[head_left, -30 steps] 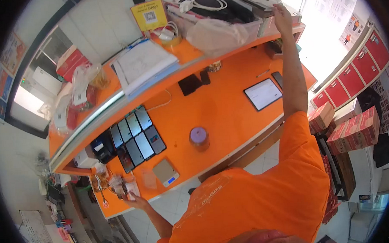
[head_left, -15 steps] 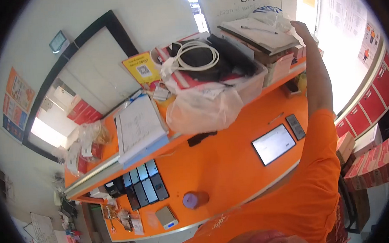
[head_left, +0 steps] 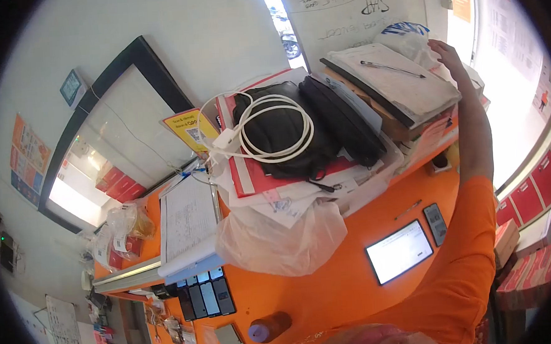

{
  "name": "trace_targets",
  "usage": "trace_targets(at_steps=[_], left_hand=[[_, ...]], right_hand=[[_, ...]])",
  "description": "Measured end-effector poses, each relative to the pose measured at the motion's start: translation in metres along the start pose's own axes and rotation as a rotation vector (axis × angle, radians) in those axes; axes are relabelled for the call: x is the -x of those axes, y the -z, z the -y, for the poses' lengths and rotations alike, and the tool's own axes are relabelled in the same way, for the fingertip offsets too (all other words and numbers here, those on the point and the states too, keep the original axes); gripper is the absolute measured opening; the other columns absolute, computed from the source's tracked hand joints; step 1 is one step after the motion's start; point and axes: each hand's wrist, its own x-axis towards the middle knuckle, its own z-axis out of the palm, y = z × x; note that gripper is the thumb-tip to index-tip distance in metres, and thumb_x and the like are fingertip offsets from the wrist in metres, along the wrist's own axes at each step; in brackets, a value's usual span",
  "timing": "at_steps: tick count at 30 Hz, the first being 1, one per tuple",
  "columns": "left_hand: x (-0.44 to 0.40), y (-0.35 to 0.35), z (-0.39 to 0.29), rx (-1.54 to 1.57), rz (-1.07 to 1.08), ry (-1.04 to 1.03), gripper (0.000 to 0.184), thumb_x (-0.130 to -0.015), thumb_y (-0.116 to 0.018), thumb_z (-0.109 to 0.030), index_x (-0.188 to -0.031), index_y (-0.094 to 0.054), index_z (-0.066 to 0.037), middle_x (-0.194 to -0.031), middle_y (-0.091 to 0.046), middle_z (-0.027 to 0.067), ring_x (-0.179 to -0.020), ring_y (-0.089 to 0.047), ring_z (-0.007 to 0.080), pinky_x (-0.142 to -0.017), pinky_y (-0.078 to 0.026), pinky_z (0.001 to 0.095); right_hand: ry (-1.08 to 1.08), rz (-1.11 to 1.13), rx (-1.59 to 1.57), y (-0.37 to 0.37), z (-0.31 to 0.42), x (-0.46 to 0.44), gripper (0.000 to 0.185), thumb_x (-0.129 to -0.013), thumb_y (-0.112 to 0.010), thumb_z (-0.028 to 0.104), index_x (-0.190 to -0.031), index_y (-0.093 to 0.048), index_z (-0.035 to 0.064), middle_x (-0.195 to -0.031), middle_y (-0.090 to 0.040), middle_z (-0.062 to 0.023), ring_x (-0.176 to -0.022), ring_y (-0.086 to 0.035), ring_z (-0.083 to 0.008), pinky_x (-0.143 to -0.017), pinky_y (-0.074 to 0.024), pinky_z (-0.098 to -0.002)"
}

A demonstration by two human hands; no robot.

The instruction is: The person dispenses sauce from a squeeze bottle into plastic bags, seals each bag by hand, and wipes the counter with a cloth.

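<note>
My right hand [head_left: 450, 57] reaches to the far right end of the raised shelf, with its fingers bent at the edge of a white plastic bag [head_left: 409, 39] printed in blue. How firmly they grip is hard to see. Just in front lies a large book [head_left: 395, 81] of papers with a pen [head_left: 393, 69] across it. To its left, a clear bin [head_left: 370, 195] is heaped with a black pouch [head_left: 279, 122], a coiled white cable [head_left: 243, 133] and red folders. My left hand is outside the view.
Below, the orange counter [head_left: 332, 293] carries a lit tablet [head_left: 399, 253], a phone [head_left: 435, 224], several phones in rows [head_left: 206, 299], a small scale [head_left: 228, 339] and a purple-lidded bottle [head_left: 259, 332]. A paper stack [head_left: 188, 223] and bagged boxes [head_left: 126, 236] sit on the shelf's left.
My view has shifted closer to the shelf, so the bin and book look larger. My right hand stays beside the plastic bag.
</note>
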Motion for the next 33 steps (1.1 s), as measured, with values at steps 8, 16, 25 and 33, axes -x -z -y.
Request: trace_targets(at_steps=[8,16,25,33], left_hand=[[-0.002,0.001,0.007,-0.058,0.018,0.051,0.049,-0.098,-0.062,-0.032,-0.132,-0.058,0.003,-0.122,-0.064,0.0246,-0.118,-0.060,0.0414,-0.099,-0.049,0.0484],[0.011,0.024,0.113,-0.068,0.005,0.157,0.048,-0.097,-0.061,-0.032,-0.131,-0.059,0.002,-0.120,-0.066,0.0238,-0.117,-0.061,0.0410,-0.099,-0.049,0.0482],[0.083,0.068,0.262,-0.294,0.078,0.136,0.047,-0.097,-0.060,-0.032,-0.130,-0.061,0.001,-0.117,-0.067,0.0229,-0.116,-0.061,0.0406,-0.098,-0.049,0.0480],[0.136,0.032,0.355,-0.206,0.189,0.186,0.052,-0.104,-0.053,-0.048,-0.129,-0.063,-0.004,-0.126,-0.065,0.0240,-0.120,-0.060,0.0403,-0.104,-0.047,0.0454]], right_hand=[[0.099,0.072,0.128,-0.028,-0.099,-0.056,0.053,-0.101,-0.056,0.045,-0.142,-0.058,0.0116,-0.137,-0.063,-0.0091,-0.126,-0.057,-0.0238,-0.102,-0.0466,-0.0349],[0.060,0.096,0.260,-0.034,-0.069,-0.050,0.049,-0.099,-0.059,0.036,-0.138,-0.060,0.0069,-0.132,-0.066,-0.0102,-0.118,-0.061,-0.0234,-0.097,-0.0502,-0.0350],[0.410,-0.478,0.428,-0.006,0.013,0.066,0.044,-0.097,-0.062,0.025,-0.134,-0.062,0.0015,-0.125,-0.069,-0.0115,-0.108,-0.066,-0.0230,-0.092,-0.0542,-0.0351],[0.370,-0.262,0.145,-0.201,0.029,0.516,0.040,-0.095,-0.065,0.015,-0.130,-0.064,-0.0032,-0.120,-0.072,-0.0127,-0.100,-0.070,-0.0226,-0.087,-0.0578,-0.0352]])
